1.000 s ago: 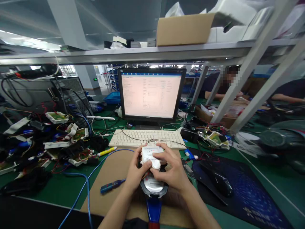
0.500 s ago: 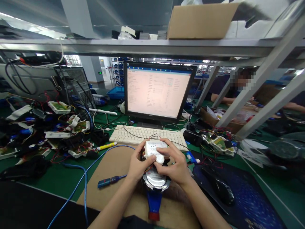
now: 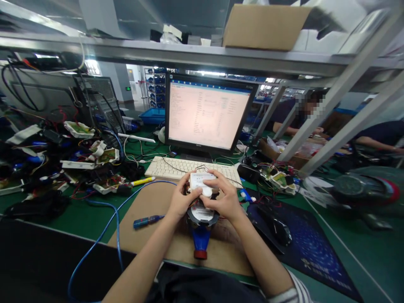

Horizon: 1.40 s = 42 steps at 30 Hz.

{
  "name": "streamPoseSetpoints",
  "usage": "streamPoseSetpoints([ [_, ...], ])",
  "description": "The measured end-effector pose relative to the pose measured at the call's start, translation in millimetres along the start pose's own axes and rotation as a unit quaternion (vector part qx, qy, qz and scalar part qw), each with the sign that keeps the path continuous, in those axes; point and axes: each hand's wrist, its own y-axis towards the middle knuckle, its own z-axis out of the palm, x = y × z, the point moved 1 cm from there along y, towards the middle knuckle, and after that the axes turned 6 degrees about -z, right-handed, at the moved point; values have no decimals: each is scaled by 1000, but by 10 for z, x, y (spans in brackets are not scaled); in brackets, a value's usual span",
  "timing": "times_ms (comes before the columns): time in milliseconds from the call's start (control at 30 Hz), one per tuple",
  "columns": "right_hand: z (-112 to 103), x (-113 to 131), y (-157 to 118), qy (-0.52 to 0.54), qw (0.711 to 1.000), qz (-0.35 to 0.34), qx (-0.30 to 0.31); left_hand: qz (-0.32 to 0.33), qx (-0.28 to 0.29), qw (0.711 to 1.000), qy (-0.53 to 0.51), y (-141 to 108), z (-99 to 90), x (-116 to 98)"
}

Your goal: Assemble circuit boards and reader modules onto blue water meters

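A white boxy electronic module with a round white piece at its near edge is held between my two hands. My left hand grips its left side, thumb against the round piece. My right hand closes on the right side, with a finger on top and the thumb by the round piece. Under and in front of the module lies a blue meter body with a round silvery face and a red-capped end toward me. Thin wires show around the module; its underside is hidden.
A cardboard sheet lies under the work, with a blue USB plug on it. Behind are a keyboard and monitor. Opened circuit housings pile up left. A mouse sits right; a person works beyond the frame posts.
The camera view has shifted, so the hands and meter appear slightly higher and to the left. Both hands keep their hold on the white module.
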Motion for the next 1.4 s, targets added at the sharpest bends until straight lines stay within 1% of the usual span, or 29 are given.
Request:
streamPoseSetpoints([
  [100,1,15,-8,5,1000,7,0,-18,-10,1000,-5,-23,-1,-5],
  [300,-1,39,-51,19,999,35,-12,-46,9,999,-8,-40,0,-16],
  [433,-8,65,-54,12,999,42,-23,-65,0,998,1,-43,4,-15],
  [533,-7,73,-55,1,999,46,-25,-69,-6,998,0,-50,8,-14],
  [633,-9,76,-60,-7,999,44,-24,-70,6,998,-8,-57,10,-19],
  [933,-17,67,-63,16,998,51,-18,-71,-1,997,-15,-58,-8,22],
  [1233,-4,70,-71,15,998,54,-24,-61,0,998,0,-63,11,-45],
  [1400,23,28,-89,23,998,57,-19,-60,1,998,2,-44,-2,5],
])
